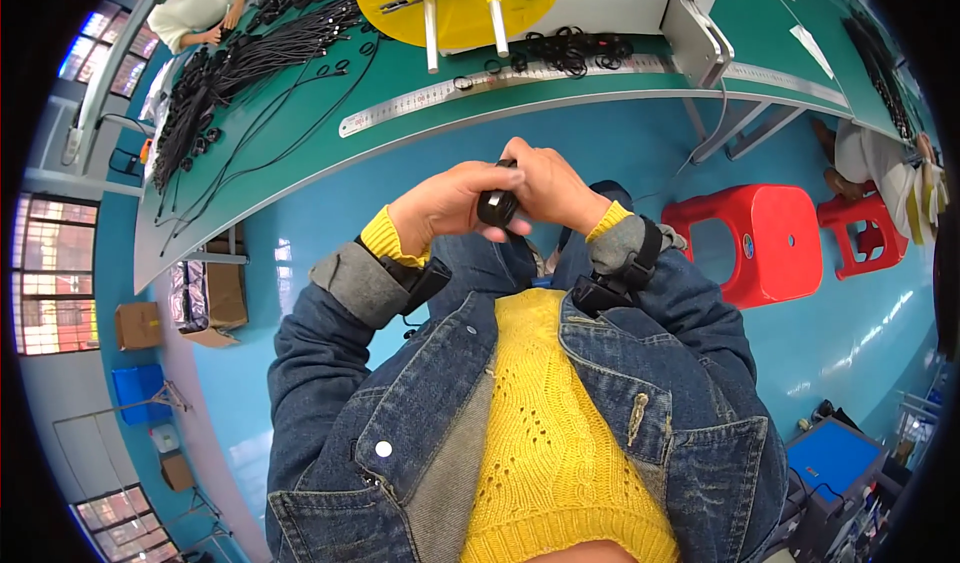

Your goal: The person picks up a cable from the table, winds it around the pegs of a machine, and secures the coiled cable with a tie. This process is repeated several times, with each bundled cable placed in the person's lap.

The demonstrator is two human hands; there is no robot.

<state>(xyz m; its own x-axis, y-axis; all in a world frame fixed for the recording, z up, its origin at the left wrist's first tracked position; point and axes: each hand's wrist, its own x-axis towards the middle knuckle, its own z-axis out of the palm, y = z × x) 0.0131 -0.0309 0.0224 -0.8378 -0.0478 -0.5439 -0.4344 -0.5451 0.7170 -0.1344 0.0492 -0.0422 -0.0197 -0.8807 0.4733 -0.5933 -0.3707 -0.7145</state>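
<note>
The left hand [452,199] and the right hand [556,189] meet in front of the body, above the lap and short of the desk. Between them is a small, glossy black, rounded object [497,207]. The left fingers are wrapped about it, with the thumb laid across; the right fingers are curled in against its upper end, though their tips are hidden and one cannot tell what they pinch. Handling of this piece appears to be under way: it is already off the desk and gripped, but nothing shows it finished, and how much is left cannot be told. On the green-topped, metal-edged desk [410,78] lie untouched by these hands a spread of thin black cables [275,63], a heap of black rings [575,53] and a long steel ruler [400,111].
</note>
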